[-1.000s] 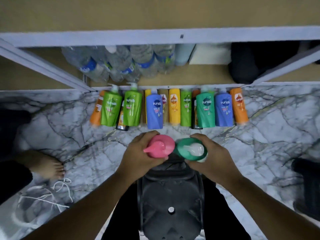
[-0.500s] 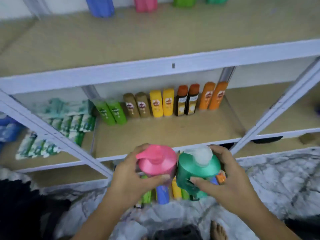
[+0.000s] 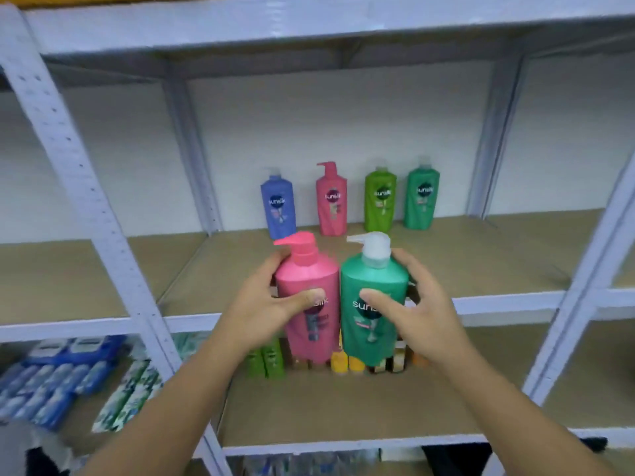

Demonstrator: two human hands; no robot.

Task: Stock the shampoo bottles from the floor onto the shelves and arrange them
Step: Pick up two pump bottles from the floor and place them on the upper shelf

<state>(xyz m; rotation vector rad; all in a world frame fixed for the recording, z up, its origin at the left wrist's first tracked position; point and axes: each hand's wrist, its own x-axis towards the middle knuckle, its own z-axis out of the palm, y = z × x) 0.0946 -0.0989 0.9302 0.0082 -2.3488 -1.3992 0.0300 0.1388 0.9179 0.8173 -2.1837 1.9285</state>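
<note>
My left hand grips a pink pump shampoo bottle and my right hand grips a teal green pump bottle. Both bottles are upright, side by side, held in the air in front of the middle shelf's edge. At the back of that shelf stand a blue bottle, a pink bottle, a light green bottle and a teal bottle in a row. The floor bottles are out of view.
Grey metal uprights frame the bay. The lower shelf carries small green, yellow and brown bottles behind the held ones. Blue packets and green-white packets lie in the left bay.
I have risen from the floor row; both bottles have come up from floor level to the middle shelf's height. My grips have stayed the same.
</note>
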